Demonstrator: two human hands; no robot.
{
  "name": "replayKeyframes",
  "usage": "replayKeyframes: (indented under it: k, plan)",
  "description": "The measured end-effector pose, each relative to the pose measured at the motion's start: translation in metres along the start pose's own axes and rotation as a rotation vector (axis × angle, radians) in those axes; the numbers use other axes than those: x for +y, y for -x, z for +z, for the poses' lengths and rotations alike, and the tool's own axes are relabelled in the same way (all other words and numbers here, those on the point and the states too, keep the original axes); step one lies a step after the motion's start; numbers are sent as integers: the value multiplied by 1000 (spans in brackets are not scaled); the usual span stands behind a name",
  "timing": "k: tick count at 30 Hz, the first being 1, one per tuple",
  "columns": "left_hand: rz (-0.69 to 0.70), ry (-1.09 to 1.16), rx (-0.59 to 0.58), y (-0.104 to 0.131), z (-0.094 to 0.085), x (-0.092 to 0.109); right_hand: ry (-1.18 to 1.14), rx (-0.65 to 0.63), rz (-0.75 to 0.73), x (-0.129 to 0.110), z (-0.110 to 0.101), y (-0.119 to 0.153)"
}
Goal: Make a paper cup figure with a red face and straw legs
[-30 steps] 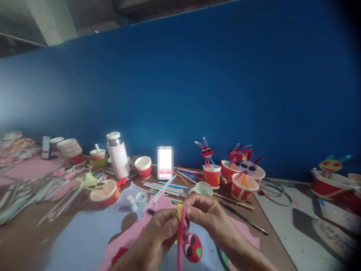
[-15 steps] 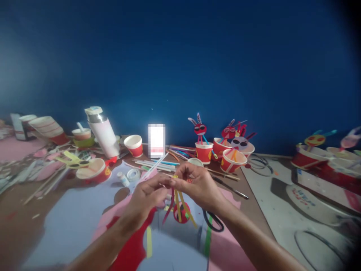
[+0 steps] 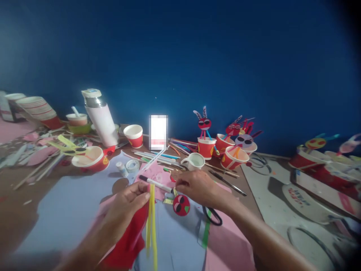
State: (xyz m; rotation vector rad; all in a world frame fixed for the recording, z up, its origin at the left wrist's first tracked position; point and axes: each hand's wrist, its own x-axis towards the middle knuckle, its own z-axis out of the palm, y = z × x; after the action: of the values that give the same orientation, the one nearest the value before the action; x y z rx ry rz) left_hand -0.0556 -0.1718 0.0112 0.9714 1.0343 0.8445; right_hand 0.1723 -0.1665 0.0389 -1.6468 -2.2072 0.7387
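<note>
Several long yellow paper strips (image 3: 153,226) hang from my left hand (image 3: 126,203), pinched between thumb and fingertips, with a pink-red strip beside them. My right hand (image 3: 197,188) is at the right end of a white marker (image 3: 158,183) with a dark cap; its fingers are curled, and what they hold, if anything, I cannot make out. Just below those fingers lies a red round paper face (image 3: 181,205) with dark glasses and a green patch. Small yellow pieces lie beside it. Red paper (image 3: 126,241) is partly covered by my left arm.
Behind my hands are a white cup (image 3: 196,161), paper straws, a roll of tape (image 3: 133,165) and a small bottle (image 3: 122,169). A flask (image 3: 101,122) and red paper cups (image 3: 134,136) stand near the blue wall. Black-handled scissors (image 3: 213,217) lie right, beside pink paper.
My hands have separated. The left has drawn the yellow strips left and down; the right has turned over towards the marker and red face. The view has shifted slightly.
</note>
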Motion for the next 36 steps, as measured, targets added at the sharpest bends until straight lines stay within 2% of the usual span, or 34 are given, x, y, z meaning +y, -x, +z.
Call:
replayKeyframes:
  k: [4,10,17,22,30,33,36]
  plan:
    - [-87,94,-8,-2,-4,-8,153,-63,71,10,16,9]
    - [-86,100,-23,0,-5,-10,291,-93,129,11,39,22]
    - [-23,103,18,1,-3,-12,303,-21,176,22,52,23]
    - [11,66,-3,2,-2,-10,287,-51,172,25,53,22]
    - [10,50,-2,3,-2,-11,312,0,221,18,58,23]
    - [26,30,39,1,-3,-15,192,-20,279,17,52,25]
    - [34,43,58,0,-3,-18,-84,-60,315,15,34,29]
